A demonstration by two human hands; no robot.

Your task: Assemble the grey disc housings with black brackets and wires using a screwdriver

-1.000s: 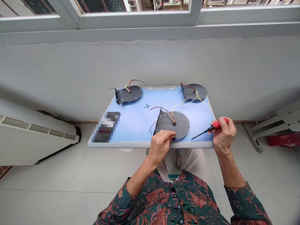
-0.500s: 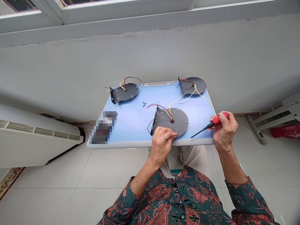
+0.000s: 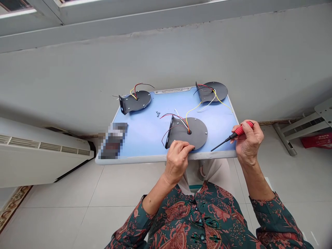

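Near plate (image 3: 198, 139) on desk (image 3: 140, 145): screw heads (image 3: 206, 132) in place around rim, wires (image 3: 189, 129) unconnected. Left hand (image 3: 177, 157) grip narrow at near edge; cannot tell contents. Right hand (image 3: 249, 143) holds screwdriver (image 3: 240, 130), tip off plate. Loose screws (image 3: 158, 114) unused; seemingly partway.

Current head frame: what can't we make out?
All in head view:
Left hand: pinched fingers hide whatever they may hold.
Pixelated item on the table: mosaic covers it.
Screw-like bits: too small to count.
Screwdriver: tip shape too fine to tell.
Red object: cut off by right edge.
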